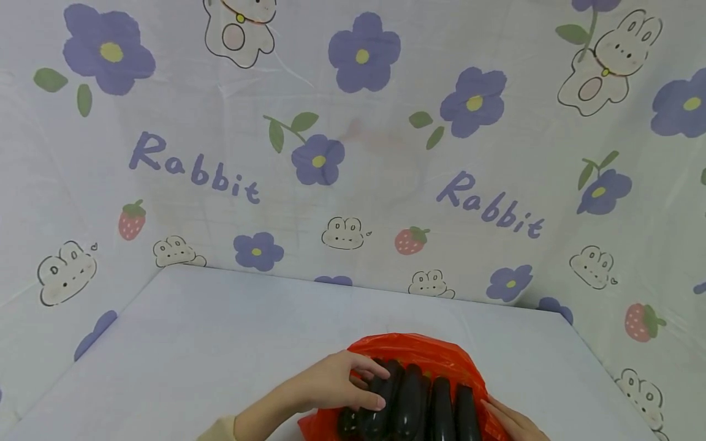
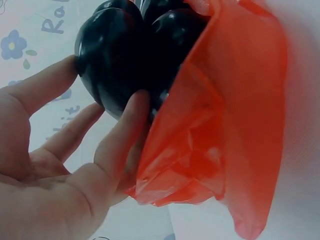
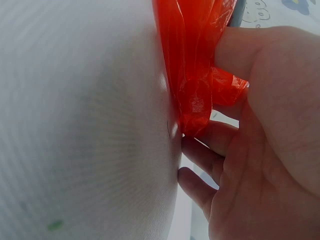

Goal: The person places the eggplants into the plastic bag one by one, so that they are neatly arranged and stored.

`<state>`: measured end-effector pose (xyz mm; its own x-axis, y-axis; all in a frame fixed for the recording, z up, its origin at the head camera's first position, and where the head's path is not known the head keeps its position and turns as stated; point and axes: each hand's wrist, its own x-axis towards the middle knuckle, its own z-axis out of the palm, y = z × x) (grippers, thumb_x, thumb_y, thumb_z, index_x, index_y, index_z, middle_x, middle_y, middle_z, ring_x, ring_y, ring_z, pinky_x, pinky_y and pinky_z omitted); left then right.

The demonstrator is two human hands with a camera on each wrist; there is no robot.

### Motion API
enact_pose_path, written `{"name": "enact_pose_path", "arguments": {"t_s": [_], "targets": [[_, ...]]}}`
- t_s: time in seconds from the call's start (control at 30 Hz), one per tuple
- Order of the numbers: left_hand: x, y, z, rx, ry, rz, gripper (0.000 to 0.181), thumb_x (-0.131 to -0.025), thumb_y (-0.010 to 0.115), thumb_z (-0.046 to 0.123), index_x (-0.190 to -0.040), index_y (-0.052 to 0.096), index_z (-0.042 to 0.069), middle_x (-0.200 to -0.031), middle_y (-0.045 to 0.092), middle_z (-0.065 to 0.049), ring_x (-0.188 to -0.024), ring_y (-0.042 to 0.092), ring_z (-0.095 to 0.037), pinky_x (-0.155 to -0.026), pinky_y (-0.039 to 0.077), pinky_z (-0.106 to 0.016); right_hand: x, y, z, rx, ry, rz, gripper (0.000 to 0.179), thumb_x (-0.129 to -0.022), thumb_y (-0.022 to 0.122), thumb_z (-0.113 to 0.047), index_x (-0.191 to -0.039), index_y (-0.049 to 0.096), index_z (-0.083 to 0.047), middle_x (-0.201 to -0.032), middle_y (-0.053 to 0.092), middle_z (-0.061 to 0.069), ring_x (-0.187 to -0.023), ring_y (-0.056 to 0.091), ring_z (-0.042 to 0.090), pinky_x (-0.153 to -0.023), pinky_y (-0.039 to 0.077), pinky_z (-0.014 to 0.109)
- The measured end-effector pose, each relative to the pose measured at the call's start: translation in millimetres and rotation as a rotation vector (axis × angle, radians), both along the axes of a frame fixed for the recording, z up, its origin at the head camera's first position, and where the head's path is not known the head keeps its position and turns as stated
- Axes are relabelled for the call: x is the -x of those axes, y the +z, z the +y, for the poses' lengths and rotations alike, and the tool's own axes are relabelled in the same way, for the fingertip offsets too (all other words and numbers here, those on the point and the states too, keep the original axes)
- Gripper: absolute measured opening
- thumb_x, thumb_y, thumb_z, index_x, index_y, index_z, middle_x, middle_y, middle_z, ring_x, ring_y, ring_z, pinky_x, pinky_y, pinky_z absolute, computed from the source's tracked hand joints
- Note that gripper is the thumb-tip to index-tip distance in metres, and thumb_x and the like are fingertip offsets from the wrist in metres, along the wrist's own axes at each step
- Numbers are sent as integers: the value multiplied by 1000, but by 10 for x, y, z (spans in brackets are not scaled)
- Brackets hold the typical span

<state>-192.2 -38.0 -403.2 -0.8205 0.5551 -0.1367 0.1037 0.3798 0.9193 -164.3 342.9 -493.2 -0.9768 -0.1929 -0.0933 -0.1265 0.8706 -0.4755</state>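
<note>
A red plastic bag lies on the white table with its mouth spread, showing several glossy, near-black eggplants lying side by side. My left hand reaches over the bag's left side and grips the leftmost long eggplant between thumb and fingers. In the left wrist view, other eggplants sit close behind it, partly covered by the bag. At the bag's right edge, my right hand holds the red plastic, thumb on one side and fingers on the other, low near the tabletop.
The white tabletop stretches out on both sides of the bag and behind it. A pale curtain printed with purple flowers, rabbits and strawberries hangs along the back and sides of the table.
</note>
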Motion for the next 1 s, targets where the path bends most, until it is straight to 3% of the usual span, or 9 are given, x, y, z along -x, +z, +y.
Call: {"name": "enact_pose_path", "arguments": {"t_s": [0.2,0.53,0.67,0.8,0.9,1.0], "targets": [[-8,16,3,30,12,48,37,-80,82,18,-116,72,21,-107,65,2,-95,66,-20,-81,56,-44,21,4,15,5,36,-3,88,-78,74,-54,-143,48,0,-143,48,18,-124,47,44,-92,44,64],[-29,-13,-49,-6,30,73,28,-85,78,17,-112,72,17,-109,64,2,-100,64,-23,-81,56,-44,-3,17,80,38,47,-47,85,-84,71,-51,-145,44,1,-146,43,21,-127,42,48,-92,41,67],[-86,-70,-176,-54,81,134,21,-88,75,20,-109,72,18,-110,62,3,-101,63,-22,-82,55,-45,-14,44,35,101,36,-51,82,-86,69,-51,-146,44,0,-147,42,21,-128,40,50,-93,40,67],[-154,-147,-376,-123,174,183,14,-93,70,22,-107,72,19,-111,61,3,-101,62,-20,-84,54,-45,42,78,-17,166,87,-76,79,-90,67,-46,-145,41,5,-150,36,26,-130,35,54,-95,37,69],[-186,-173,-503,-131,231,201,15,-94,68,23,-107,71,18,-112,61,2,-102,61,-20,-83,55,-42,46,168,-55,155,32,-114,83,-88,69,-46,-145,40,7,-151,30,29,-130,33,56,-94,39,67],[-219,-162,-608,-94,260,232,16,-94,68,22,-109,70,16,-114,61,0,-102,61,-21,-82,56,-41,14,242,-73,107,-79,-118,88,-83,73,-51,-145,43,3,-152,28,28,-130,33,54,-91,42,65]]}}
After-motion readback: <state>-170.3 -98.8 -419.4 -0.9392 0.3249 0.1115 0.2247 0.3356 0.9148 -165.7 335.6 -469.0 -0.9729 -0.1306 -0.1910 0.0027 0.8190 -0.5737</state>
